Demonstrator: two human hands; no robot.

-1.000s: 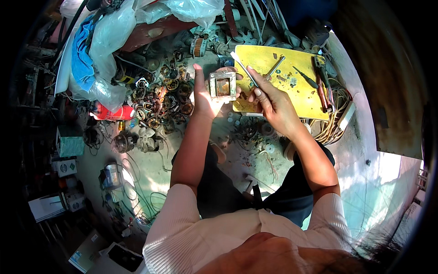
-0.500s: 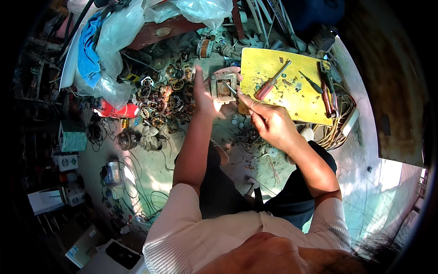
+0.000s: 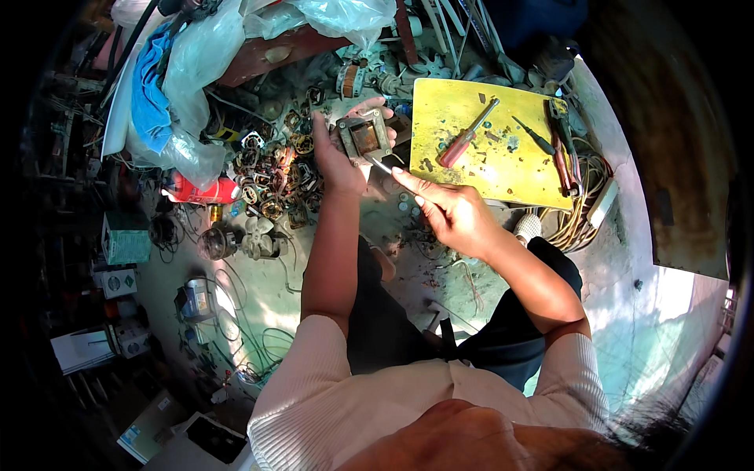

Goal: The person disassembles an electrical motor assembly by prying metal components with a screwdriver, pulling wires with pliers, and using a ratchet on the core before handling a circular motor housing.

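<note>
labels: a pale box (image 3: 118,282), well to the lower left of my grip, bears a round dark mark; its print is too small to read. a teal-sided box (image 3: 124,237) stands just above it.

materials and shapes: the workpiece is a square metal frame (image 3: 365,137), dull grey, with rounded fittings at its corners and a brown, worn-looking centre.

grip: my left hand (image 3: 342,161) is palm up and cradles the metal frame. my fingers pass behind it, the fingertips showing past its right edge; my thumb stands off to the left. the frame sits tilted, directly on the fingers. my right hand (image 3: 454,213) is closed around a slim tool (image 3: 382,166) with a bright metal shaft; the index finger extends along it. the tool tip is at the lower edge of the frame; i cannot tell whether it presses.

surroundings: right of the grip lies a yellow board (image 3: 503,177), stained and littered with small debris. on it rest a screwdriver with a red handle (image 3: 457,149), a dark-handled screwdriver (image 3: 534,137) and red-handled pliers (image 3: 560,149). left of the grip is a heap of ring-shaped parts (image 3: 279,169).
</note>
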